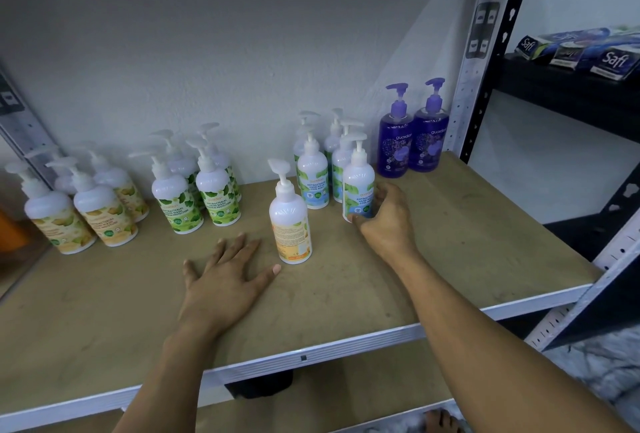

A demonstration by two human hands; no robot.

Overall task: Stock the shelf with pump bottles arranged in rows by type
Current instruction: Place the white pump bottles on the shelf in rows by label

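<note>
The shelf (433,259), a tan board with a white metal front rail, carries pump bottles standing upright in groups along the back wall. To the right a separate dark rack (568,86) holds blue and white cartons (585,51) marked "Safi"; their contents cannot be seen. At the far right of the shelf stand two purple bottles (412,141), side by side and touching, translucent and filled with purple liquid to near the shoulder. Left of them is the blue-labelled group (313,176), white opaque bottles marked "Cool Mint", set in two short files running front to back; fill level cannot be told. The front bottle (358,186) of the right file is gripped by the right hand (386,221), fingers curled round its lower body and thumb at its base, the bottle upright on the board. Further left stands the green-labelled group (197,186), two files, leaf pattern, opaque white. At the far left is the yellow-labelled group (79,207), likewise in two files. One lone orange-labelled bottle (291,221) stands apart, forward of all rows near the shelf's middle, its back label facing the camera. The left hand (225,276) lies flat and open on the board, palm down, fingers spread, thumb tip just beside that bottle's base, holding nothing.
</note>
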